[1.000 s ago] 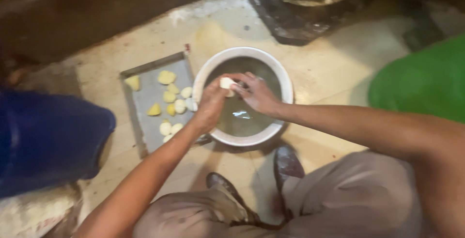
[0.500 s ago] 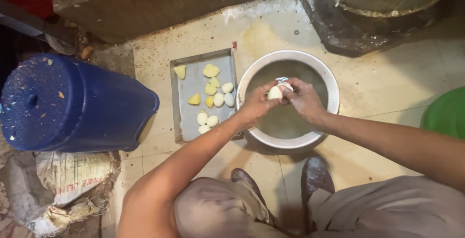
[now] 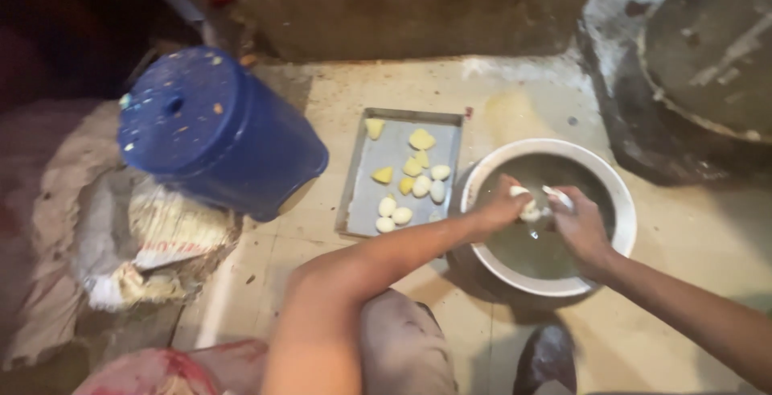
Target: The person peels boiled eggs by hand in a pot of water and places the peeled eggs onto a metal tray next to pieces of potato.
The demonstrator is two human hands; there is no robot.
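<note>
My left hand (image 3: 500, 206) and my right hand (image 3: 577, 224) meet over a round white bowl (image 3: 623, 210) of murky water. Between them they hold a pale peeled potato (image 3: 527, 203). The left hand grips the potato. The right hand seems to hold a small pale tool (image 3: 557, 196) against it. Left of the bowl lies a grey metal tray (image 3: 366, 190) with several peeled yellow and white potato pieces (image 3: 420, 176).
An overturned blue plastic bucket (image 3: 213, 129) stands to the left, with a filled white sack (image 3: 153, 242) below it. A large dark pot (image 3: 708, 65) stands at the upper right. A concrete ledge (image 3: 418, 9) runs along the back. My knees and a shoe (image 3: 547, 355) are at the bottom.
The view has swung left, so the bowl and tray now sit further right and the blue bucket and sack show fully. Both hands stay over the bowl with the potato.
</note>
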